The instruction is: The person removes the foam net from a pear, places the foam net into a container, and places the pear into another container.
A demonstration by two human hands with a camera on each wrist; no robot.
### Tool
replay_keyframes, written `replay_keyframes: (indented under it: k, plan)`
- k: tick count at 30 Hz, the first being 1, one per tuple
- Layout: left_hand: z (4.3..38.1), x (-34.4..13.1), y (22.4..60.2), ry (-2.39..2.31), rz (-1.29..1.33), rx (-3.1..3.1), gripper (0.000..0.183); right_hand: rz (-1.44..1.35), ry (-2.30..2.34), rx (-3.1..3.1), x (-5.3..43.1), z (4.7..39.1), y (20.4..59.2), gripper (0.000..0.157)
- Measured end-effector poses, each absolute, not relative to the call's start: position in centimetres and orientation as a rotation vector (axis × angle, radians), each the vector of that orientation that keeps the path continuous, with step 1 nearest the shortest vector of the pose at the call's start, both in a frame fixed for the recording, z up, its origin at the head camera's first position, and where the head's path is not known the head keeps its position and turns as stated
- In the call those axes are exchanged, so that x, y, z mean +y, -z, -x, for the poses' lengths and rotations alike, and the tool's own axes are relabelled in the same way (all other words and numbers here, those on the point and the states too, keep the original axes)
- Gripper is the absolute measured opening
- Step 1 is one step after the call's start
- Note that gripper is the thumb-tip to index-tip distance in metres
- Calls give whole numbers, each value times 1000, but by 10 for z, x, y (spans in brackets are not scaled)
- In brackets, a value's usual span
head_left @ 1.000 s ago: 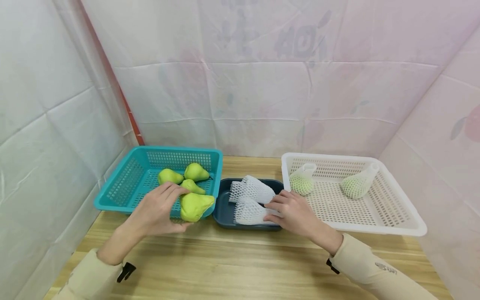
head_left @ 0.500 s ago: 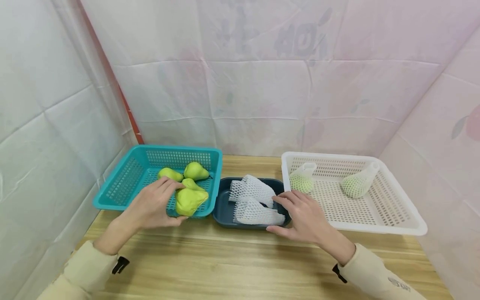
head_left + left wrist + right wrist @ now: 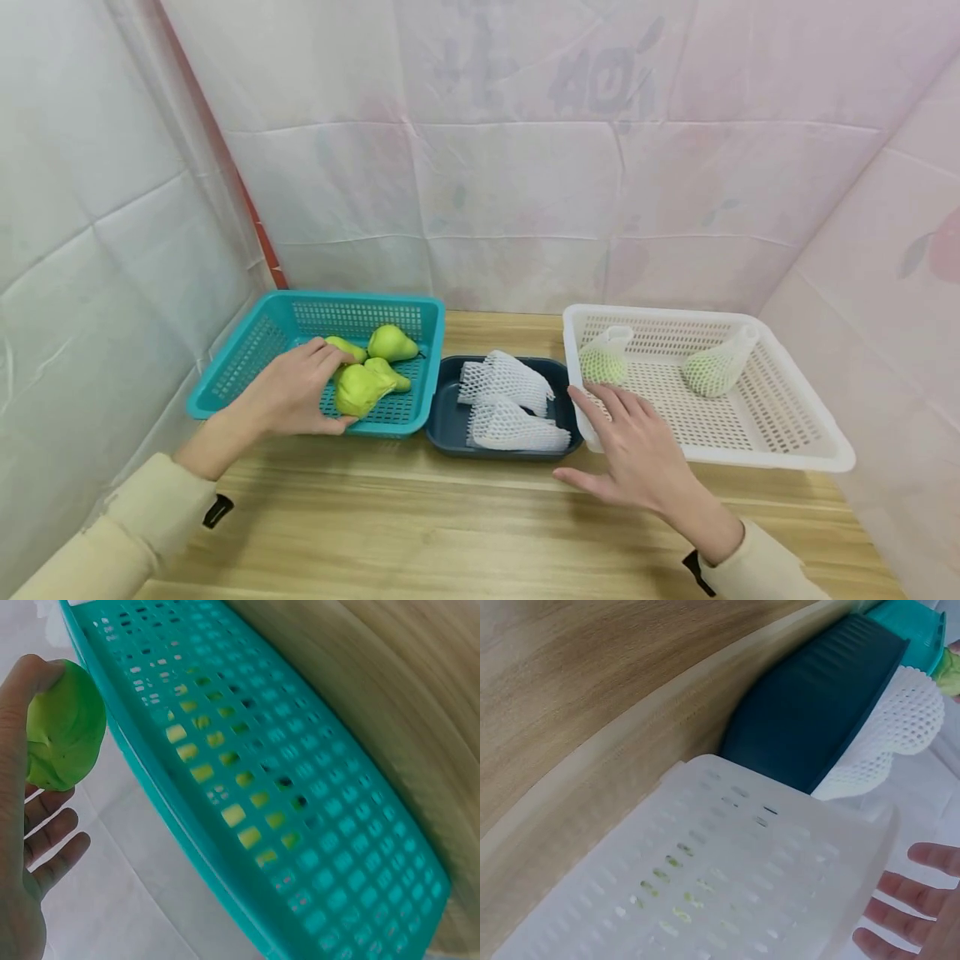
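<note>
Pear (image 3: 358, 393) above wood-grain table (image 3: 420, 533), creased pale sheeting (image 3: 510, 183)

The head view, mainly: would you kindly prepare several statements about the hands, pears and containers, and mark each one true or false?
1. The left hand holds a pear. True.
2. More unwrapped pears lie in the teal basket. True.
3. White foam nets lie in the dark blue tray. True.
4. The right hand grips a foam net. False: it holds nothing, and its fingers are spread.
5. The white basket is empty. False: two net-wrapped pears are in it.
6. In the head view, the teal basket stands right of the tray. False: it stands left.
</note>
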State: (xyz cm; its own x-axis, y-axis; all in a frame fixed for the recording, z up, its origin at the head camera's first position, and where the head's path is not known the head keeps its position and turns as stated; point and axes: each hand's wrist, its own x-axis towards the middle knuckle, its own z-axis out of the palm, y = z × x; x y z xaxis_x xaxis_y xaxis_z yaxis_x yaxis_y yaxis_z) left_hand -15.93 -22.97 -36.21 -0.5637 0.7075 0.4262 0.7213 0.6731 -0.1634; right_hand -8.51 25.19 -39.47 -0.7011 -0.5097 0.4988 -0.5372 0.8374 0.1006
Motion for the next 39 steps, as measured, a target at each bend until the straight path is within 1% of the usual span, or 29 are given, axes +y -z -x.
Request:
replay_keyframes:
  k: [6, 21, 27, 39]
  plan:
    - [166, -241, 359, -18, 1086, -2517, 83, -732, -68, -2466, 258, 78, 396, 112]
    - [187, -267, 360, -158, 1038, -2714, 75, -673, -13, -2479, 269, 63, 402, 114]
    - [193, -273, 367, -175, 973, -2795, 72, -650, -12, -2486, 270, 59, 405, 114]
    - [203, -270, 385, -204, 978, -2904, 66, -630, -25, -2510, 273, 58, 407, 114]
